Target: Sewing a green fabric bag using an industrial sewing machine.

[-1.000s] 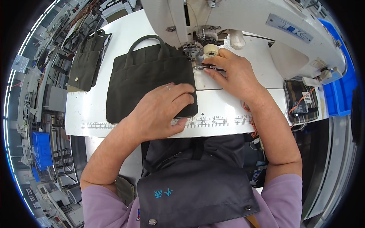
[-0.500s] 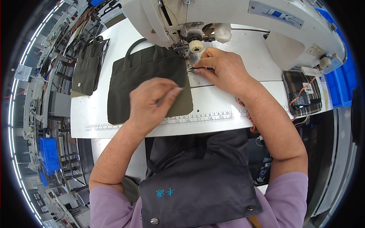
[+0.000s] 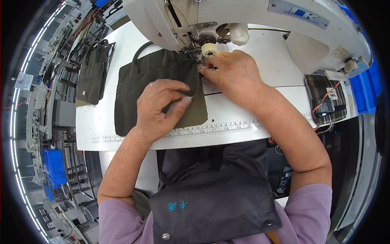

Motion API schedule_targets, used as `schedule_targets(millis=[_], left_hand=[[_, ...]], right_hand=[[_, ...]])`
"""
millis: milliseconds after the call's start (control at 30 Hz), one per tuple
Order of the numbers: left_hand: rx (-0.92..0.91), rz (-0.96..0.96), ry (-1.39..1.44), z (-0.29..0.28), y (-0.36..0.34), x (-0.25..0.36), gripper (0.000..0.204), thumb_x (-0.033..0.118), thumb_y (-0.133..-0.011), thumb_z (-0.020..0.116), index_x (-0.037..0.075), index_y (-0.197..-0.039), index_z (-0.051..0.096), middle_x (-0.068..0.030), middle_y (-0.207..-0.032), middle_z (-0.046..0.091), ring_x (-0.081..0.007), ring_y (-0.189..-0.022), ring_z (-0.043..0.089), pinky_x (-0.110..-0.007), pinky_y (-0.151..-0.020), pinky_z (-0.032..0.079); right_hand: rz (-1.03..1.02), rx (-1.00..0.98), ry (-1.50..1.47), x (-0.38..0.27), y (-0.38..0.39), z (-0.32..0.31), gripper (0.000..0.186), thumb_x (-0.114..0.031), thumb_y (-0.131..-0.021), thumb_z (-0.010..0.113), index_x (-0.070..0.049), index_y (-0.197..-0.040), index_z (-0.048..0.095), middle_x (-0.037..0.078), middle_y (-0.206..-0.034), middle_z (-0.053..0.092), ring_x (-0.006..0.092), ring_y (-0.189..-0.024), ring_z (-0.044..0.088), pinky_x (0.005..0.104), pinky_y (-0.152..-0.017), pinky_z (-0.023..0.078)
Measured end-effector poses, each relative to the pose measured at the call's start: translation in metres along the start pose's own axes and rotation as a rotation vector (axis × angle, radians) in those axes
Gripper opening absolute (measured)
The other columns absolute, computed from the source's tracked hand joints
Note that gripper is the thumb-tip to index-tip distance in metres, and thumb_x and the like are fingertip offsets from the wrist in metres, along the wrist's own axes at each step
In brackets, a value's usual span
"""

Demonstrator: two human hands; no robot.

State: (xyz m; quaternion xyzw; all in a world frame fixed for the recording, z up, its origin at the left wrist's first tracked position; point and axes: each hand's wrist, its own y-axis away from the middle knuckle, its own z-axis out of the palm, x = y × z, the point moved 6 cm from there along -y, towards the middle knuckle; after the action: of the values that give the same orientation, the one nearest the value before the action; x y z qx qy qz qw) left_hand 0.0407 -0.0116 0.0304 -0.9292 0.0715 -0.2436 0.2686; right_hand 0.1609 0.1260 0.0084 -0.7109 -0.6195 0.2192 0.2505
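A dark olive fabric bag panel [image 3: 138, 93] with a looped handle [image 3: 140, 57] lies flat under the head of a white sewing machine [image 3: 252, 10]. Over its right part hovers my left hand [image 3: 160, 103], thumb and fingers apart, holding nothing I can see. My right hand [image 3: 235, 77] is at the panel's upper right edge, just below the cream knob [image 3: 209, 49] and beside the needle area. Its thumb and forefinger are pinched together. A small dark thing shows between these fingers, mostly hidden, and its kind is unclear.
A second olive bag piece [image 3: 91, 79] lies at the table's left. Along the front edge of the white table [image 3: 187, 143] runs a printed ruler [image 3: 227, 129]. At the right are a plaid pouch [image 3: 325, 99] with an orange cord and a blue bin [image 3: 363, 89].
My left fingers have spread from a looser curl. My right hand has shifted slightly left toward the needle area, and the slim pointed thing at its fingertips shows less.
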Motion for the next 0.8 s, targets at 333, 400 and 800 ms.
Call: schedule_targets(millis=[333,400,800], left_hand=[[-0.389,-0.218,0.111,0.026,0.006,-0.018,0.055,0.013,-0.093,0.045,0.000,-0.146,0.050,-0.0131,-0.155,0.051,-0.0279,-0.154,0.034,-0.052,-0.129,0.011],[-0.353,-0.225,0.199,0.024,0.005,-0.019,0.054,0.014,-0.095,0.042,0.000,-0.146,0.051,-0.0131,-0.154,0.053,-0.0276,-0.154,0.034,-0.051,-0.129,0.009],[-0.432,-0.212,0.137,0.030,0.007,-0.013,0.055,0.022,-0.098,0.037,0.000,-0.146,0.053,-0.0133,-0.154,0.053,-0.0247,-0.153,0.035,-0.050,-0.130,0.006]], right_hand=[[0.131,0.044,-0.178,0.006,0.005,0.000,0.007,-0.018,-0.079,0.071,-0.012,-0.081,0.074,0.003,-0.084,0.064,0.0245,-0.077,0.068,0.0390,-0.066,0.054],[0.157,0.033,-0.220,0.007,0.005,0.001,0.008,-0.019,-0.080,0.072,-0.012,-0.082,0.074,0.003,-0.084,0.065,0.0251,-0.077,0.068,0.0399,-0.066,0.055],[0.060,-0.042,-0.070,0.001,0.005,0.002,0.008,-0.014,-0.075,0.068,-0.010,-0.080,0.073,0.004,-0.080,0.064,0.0226,-0.078,0.069,0.0380,-0.067,0.056]])
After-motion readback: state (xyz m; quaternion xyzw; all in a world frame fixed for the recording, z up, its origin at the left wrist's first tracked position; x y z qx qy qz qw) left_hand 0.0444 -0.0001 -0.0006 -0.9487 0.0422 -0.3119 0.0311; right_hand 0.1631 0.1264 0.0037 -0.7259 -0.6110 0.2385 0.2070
